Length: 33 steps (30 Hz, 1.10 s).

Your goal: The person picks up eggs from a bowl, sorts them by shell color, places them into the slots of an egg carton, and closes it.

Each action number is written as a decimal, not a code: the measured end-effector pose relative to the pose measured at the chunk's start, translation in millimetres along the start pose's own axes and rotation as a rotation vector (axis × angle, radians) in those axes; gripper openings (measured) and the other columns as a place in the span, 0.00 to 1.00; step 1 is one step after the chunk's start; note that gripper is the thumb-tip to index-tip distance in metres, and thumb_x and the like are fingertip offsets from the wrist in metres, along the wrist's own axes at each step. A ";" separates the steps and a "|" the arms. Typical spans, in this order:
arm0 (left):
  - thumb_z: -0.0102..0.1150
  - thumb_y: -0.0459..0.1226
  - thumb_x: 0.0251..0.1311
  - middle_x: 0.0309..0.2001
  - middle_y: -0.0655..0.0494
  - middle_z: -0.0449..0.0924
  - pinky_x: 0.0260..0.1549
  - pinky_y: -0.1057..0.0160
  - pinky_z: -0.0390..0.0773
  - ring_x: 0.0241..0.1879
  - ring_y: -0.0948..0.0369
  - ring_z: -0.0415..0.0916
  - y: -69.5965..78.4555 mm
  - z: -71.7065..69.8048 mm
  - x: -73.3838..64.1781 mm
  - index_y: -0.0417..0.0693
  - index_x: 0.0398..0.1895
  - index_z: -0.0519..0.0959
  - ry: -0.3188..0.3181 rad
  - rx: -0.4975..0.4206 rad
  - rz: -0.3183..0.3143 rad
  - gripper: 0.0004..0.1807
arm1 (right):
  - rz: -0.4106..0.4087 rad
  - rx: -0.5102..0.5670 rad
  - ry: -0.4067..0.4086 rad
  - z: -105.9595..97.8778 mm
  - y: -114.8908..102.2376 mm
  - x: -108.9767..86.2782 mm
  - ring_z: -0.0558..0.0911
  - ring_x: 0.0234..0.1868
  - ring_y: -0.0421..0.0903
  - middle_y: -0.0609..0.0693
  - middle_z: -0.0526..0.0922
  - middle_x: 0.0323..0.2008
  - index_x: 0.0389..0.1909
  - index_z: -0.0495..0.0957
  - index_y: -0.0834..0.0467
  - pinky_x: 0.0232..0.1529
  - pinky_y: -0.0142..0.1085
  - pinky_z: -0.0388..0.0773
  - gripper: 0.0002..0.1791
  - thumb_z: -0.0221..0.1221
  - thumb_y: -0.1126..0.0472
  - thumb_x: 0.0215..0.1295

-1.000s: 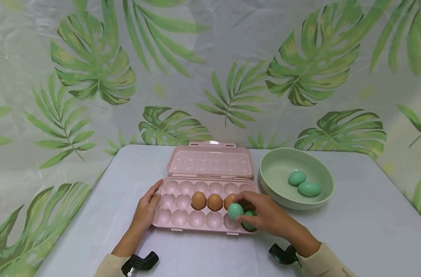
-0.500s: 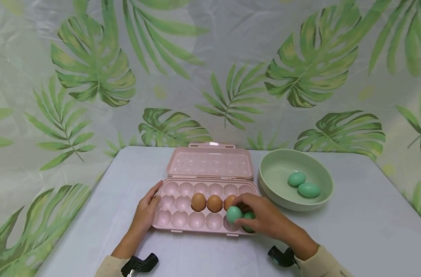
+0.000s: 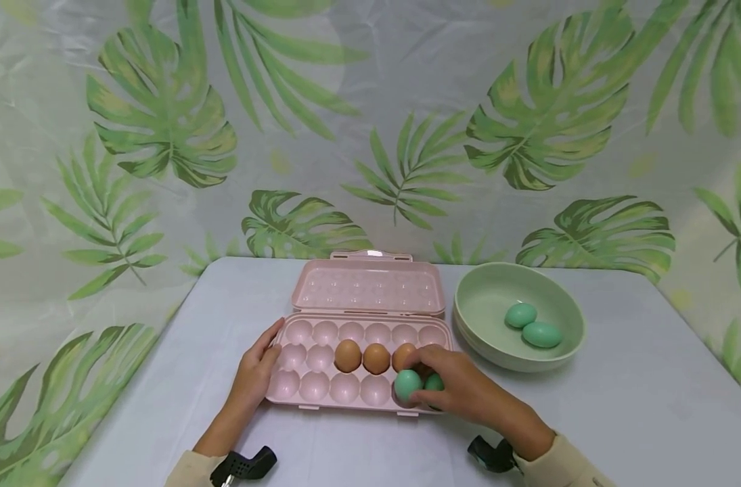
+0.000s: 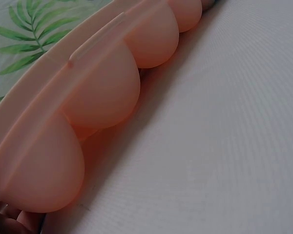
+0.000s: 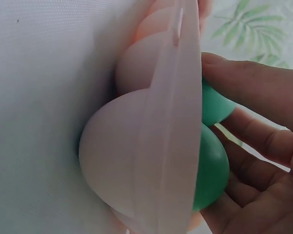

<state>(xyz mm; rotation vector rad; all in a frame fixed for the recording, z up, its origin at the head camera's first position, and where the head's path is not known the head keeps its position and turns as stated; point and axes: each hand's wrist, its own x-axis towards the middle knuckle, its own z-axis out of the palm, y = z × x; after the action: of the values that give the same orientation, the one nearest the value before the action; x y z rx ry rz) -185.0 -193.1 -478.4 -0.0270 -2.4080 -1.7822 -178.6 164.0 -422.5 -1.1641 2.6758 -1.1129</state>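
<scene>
A pink egg box [image 3: 330, 406] lies open on the table, its lid [image 3: 370, 287] folded back. My left hand [image 3: 253, 372] holds the box's left edge, thumb on the rim; in the left wrist view only a bit of its fingers [image 4: 12, 222] shows at the corner. With thumb and fingers my right hand [image 3: 464, 384] pinches a green egg [image 3: 408, 385] at the front row's second cup from the right. Beside it, a second green egg [image 5: 214, 168] sits in the corner cup, partly behind the hand. Several brown eggs, one of them a brown egg [image 3: 348, 356], fill middle-row cups; the rightmost are partly hidden.
To the right of the box stands a light green bowl [image 3: 480, 304] with two green eggs [image 3: 541, 334] in it. A white cloth [image 3: 626, 379] covers the table. Behind hangs a leaf-patterned curtain [image 3: 407, 81].
My right hand has moved slightly left and down, lowering the pinched green egg to the front-row cup. The left hand keeps its place on the box.
</scene>
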 end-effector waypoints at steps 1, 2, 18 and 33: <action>0.42 0.35 0.72 0.71 0.54 0.61 0.69 0.65 0.51 0.72 0.59 0.51 0.0 0.0 -0.1 0.49 0.71 0.64 0.001 0.004 -0.001 0.25 | -0.007 -0.012 0.000 0.5 0.0 -0.1 0.77 0.39 0.40 0.42 0.77 0.38 0.46 0.77 0.53 0.41 0.35 0.78 0.21 0.72 0.59 0.52; 0.42 0.35 0.72 0.71 0.54 0.61 0.70 0.61 0.51 0.72 0.59 0.51 0.0 0.0 -0.2 0.49 0.71 0.64 0.003 0.007 -0.004 0.25 | -0.013 -0.026 0.000 1.2 0.0 -0.2 0.77 0.38 0.40 0.42 0.76 0.37 0.45 0.77 0.53 0.40 0.34 0.78 0.20 0.72 0.59 0.51; 0.42 0.34 0.72 0.71 0.52 0.62 0.57 0.86 0.52 0.72 0.57 0.52 -2.5 0.0 -0.1 0.47 0.71 0.64 0.006 0.011 0.034 0.25 | -0.011 -0.079 -0.011 2.2 1.2 0.3 0.75 0.36 0.39 0.42 0.75 0.35 0.43 0.76 0.52 0.38 0.32 0.76 0.20 0.73 0.59 0.50; 0.43 0.34 0.72 0.70 0.53 0.63 0.58 0.86 0.53 0.72 0.58 0.53 -3.6 -0.6 1.1 0.47 0.71 0.65 0.009 0.000 0.039 0.24 | -0.001 0.078 -0.021 -6.0 2.7 1.8 0.82 0.41 0.45 0.48 0.81 0.42 0.48 0.76 0.58 0.43 0.35 0.81 0.20 0.70 0.63 0.55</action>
<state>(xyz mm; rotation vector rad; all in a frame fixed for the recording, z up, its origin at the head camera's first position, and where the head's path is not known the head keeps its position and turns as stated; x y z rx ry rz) -186.4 -194.8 -481.6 -0.0657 -2.3847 -1.7618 -183.4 167.7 -419.3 -1.1575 2.5915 -1.1874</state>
